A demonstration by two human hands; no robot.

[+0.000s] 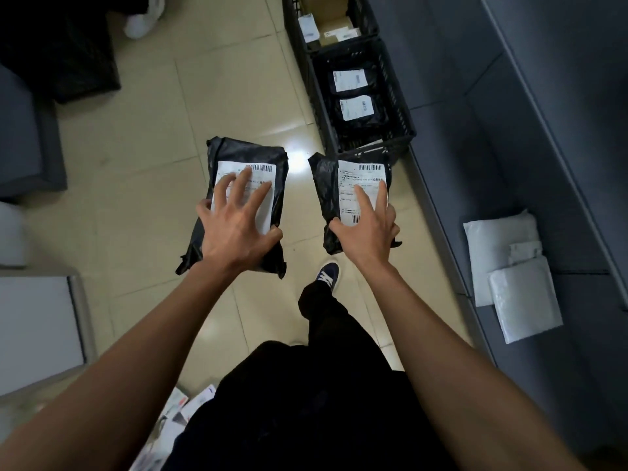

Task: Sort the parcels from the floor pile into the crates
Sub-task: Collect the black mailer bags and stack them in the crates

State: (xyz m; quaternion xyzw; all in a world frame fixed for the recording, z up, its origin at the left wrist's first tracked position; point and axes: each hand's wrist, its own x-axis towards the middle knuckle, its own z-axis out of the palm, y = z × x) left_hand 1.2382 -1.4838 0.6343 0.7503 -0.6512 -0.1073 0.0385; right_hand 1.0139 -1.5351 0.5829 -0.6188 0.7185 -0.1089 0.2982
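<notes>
Left hand (pixel 238 226): fingers splayed flat over the label, thumb hooked round the near right edge of the bigger black parcel (pixel 244 198), so it grips top plus edge; whether anything supports it underneath I can't tell. Right hand (pixel 368 226): same clamp on the smaller black parcel (pixel 343 195), fingers on the label, thumb at its left edge. Both parcels are in the air over the tiled floor (pixel 146 141), apart from each other, the right one just short of the near black crate (pixel 404 130).

Risks, as I judge them:
- Slick poly bags held by a spread-finger grip: either could slide out mid-carry.
- Fingers cover part of each label, so a misread means the wrong crate.
- Near crate already holds two black parcels; the far crate (pixel 295 15) holds boxes, so a careless toss could land across the shared wall.

Orientation: both long axes run away from the person, barcode ends pointing at the crates, the left one tilted slightly right at the top.
</notes>
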